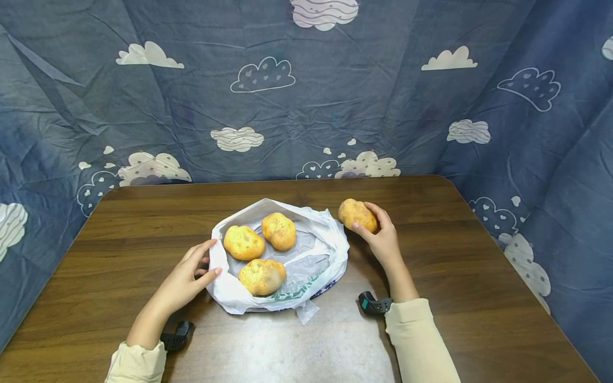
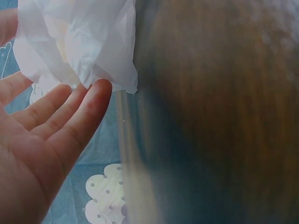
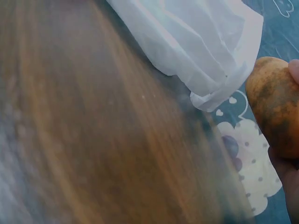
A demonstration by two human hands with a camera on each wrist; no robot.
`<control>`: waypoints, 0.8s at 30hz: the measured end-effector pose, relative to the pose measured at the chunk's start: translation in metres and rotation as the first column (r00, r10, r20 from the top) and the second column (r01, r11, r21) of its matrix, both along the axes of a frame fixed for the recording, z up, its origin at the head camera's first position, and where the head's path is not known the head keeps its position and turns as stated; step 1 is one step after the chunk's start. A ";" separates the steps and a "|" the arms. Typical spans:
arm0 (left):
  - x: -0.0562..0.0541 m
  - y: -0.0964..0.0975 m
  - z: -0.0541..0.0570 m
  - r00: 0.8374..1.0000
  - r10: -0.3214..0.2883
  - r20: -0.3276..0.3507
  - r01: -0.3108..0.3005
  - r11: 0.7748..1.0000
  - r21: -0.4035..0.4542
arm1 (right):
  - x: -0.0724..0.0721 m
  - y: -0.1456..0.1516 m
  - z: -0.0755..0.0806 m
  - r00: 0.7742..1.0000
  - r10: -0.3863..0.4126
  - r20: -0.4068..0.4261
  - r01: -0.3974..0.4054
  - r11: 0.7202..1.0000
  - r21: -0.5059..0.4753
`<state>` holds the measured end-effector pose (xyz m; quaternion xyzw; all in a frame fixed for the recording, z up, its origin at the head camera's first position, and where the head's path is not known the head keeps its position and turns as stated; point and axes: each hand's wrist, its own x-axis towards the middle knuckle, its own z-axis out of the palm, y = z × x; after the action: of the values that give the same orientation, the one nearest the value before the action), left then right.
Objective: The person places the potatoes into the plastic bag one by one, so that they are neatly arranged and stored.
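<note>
A white plastic bag (image 1: 316,255) lies with its mouth spread wide, and three yellow potatoes rest inside: one at the left (image 1: 244,242), one at the back (image 1: 279,231) and one in front (image 1: 262,276). My left hand (image 1: 184,276) touches the bag's left side, fingers fairly straight and thumb apart. The left wrist view shows its fingertips (image 2: 100,88) against the thin plastic (image 2: 93,42). Just beyond the bag's right rim, my right hand (image 1: 383,236) grips another potato (image 1: 356,214) between thumb and fingers. Dark patches mark this potato (image 3: 275,107) in the right wrist view.
Everything stands on a brown wooden table (image 1: 483,276). Behind it hangs a blue curtain (image 1: 306,117) with white clouds. Black wrist devices sit at the left wrist (image 1: 177,336) and the right wrist (image 1: 375,304).
</note>
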<state>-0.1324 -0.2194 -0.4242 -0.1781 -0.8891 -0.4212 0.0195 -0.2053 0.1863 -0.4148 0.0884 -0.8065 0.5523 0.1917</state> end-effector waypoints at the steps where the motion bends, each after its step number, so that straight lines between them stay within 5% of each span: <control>1: 0.000 0.000 0.000 1.000 0.001 -0.001 -0.001 1.000 0.000 | 0.000 -0.001 0.001 1.000 0.008 -0.003 -0.008 1.000 -0.004; 24: 0.001 0.003 0.004 1.000 0.002 -0.003 -0.002 1.000 -0.004 | 0.008 -0.026 0.023 0.977 0.202 -0.065 -0.203 0.979 -0.017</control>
<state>-0.1310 -0.2168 -0.4200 -0.1781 -0.8900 -0.4193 0.0210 -0.1969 0.1605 -0.3915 0.1851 -0.7804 0.5753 0.1606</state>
